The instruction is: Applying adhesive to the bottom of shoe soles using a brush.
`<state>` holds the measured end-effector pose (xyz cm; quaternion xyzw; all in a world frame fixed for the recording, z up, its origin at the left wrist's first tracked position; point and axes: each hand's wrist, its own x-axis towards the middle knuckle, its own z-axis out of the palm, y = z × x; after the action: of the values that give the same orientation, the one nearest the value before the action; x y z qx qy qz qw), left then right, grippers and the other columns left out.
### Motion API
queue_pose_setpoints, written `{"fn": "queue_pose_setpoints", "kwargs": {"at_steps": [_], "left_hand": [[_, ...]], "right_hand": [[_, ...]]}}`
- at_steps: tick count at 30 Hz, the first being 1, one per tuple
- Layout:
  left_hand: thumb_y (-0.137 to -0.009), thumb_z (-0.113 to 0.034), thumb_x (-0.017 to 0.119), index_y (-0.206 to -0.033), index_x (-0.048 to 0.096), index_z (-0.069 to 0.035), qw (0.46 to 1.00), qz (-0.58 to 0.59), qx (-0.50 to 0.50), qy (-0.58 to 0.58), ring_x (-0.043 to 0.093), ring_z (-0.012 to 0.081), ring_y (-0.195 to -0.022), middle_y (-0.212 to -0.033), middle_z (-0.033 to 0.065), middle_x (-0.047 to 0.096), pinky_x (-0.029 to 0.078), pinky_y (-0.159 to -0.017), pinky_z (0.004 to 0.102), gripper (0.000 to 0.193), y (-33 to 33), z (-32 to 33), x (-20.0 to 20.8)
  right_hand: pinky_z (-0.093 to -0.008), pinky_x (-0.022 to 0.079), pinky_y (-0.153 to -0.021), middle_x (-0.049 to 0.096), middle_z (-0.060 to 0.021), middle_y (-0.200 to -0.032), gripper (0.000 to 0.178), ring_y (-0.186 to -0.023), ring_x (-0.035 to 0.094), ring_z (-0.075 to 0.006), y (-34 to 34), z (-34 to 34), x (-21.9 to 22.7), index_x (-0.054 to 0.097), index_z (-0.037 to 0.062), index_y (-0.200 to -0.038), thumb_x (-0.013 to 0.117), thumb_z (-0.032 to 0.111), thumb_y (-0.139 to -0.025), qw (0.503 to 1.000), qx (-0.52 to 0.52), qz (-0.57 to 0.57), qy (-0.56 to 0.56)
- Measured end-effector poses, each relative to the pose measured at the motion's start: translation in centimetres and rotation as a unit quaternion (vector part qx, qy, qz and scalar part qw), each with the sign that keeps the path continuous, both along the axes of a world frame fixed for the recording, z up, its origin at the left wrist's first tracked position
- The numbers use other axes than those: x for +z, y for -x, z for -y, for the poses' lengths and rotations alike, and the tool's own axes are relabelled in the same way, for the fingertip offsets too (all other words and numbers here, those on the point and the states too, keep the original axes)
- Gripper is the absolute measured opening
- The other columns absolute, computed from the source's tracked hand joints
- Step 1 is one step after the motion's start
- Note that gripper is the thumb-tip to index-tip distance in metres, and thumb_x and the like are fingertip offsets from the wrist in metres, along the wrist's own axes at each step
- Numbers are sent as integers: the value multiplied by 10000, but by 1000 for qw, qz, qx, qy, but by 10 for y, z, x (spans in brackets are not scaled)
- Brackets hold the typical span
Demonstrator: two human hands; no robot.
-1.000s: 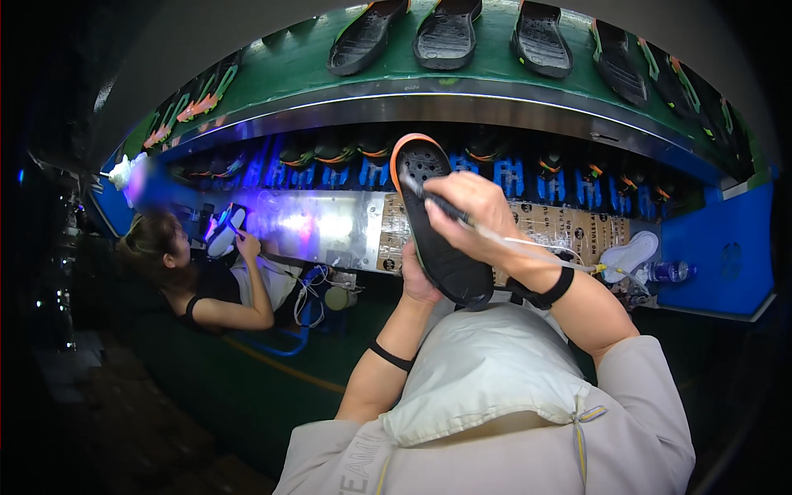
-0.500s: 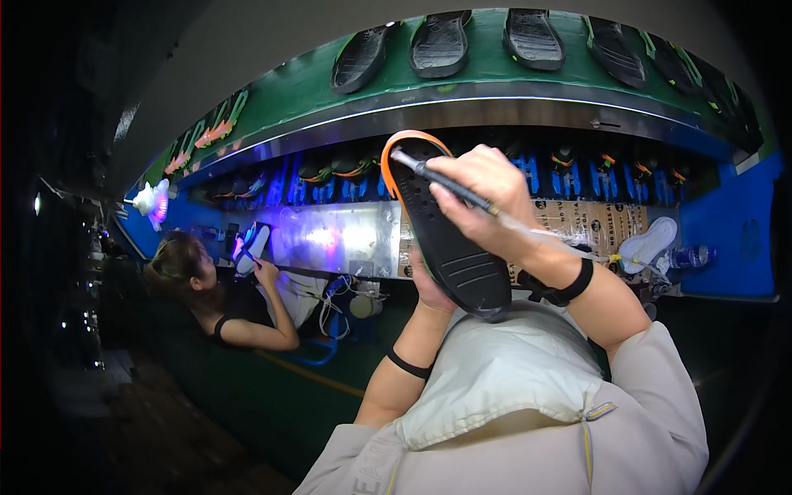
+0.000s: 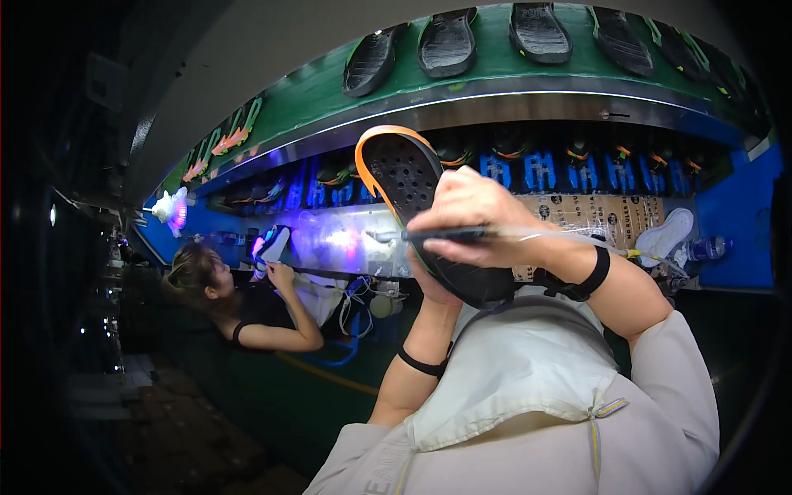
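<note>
Shoe sole [image 3: 403, 175], black with an orange band around its upper end, is up in the air in front of the torso, tilted, upper end toward the left and lower end near the white cloth [image 3: 511, 371] over the lap; from my remote position I cannot tell whether those two touch. I record the left hand [image 3: 435, 285] at the lower half of the sole, partly curled, gripping its left edge from beneath; most of its fingers are hidden from me behind the sole. I record the right hand [image 3: 477, 206] closed, thumb and fingers pinched around the dark grip of a pen-like tool [image 3: 450, 235]. The tool lies across the sole, its pale tip pointing left past the sole's edge; contact between tool and sole I cannot confirm. A clear tube [image 3: 569, 237] runs from its rear over the right wrist. Beyond the hands I note a metal worktop [image 3: 322, 235] under purple glare, brown cardboard [image 3: 606, 219], a white shoe-shaped piece [image 3: 667, 237] and a bottle [image 3: 708, 248]. Higher up, a green belt [image 3: 487, 82] carries other black soles [image 3: 446, 45]. At left, a co-worker [image 3: 260, 318] holds a shoe [image 3: 277, 244].
</note>
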<state>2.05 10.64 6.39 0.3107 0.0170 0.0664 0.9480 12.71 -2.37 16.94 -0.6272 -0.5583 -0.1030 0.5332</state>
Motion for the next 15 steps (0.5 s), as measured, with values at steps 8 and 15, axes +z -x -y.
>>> {"fn": "queue_pose_setpoints", "kwargs": {"at_steps": [8,15], "left_hand": [[-993,-721,421,-1573,427,-147,994,24,-30,100,475,291,-1447,-1562,118,495,384,-1221,486,817,-7,-7,-4],[-944,-767,468,-1457,559,-131,997,-18,-8,79,577,311,-1347,-1468,130,586,446,-1176,496,823,-12,0,17]], "right_hand": [[-394,453,-830,700,-27,-867,298,-869,611,-235,4,3,5,783,109,-1085,822,99,-790,996,67,24,51],[-410,436,-775,676,-12,-834,298,-840,592,-247,12,7,0,773,107,-1070,816,108,-775,992,-48,105,51]]}}
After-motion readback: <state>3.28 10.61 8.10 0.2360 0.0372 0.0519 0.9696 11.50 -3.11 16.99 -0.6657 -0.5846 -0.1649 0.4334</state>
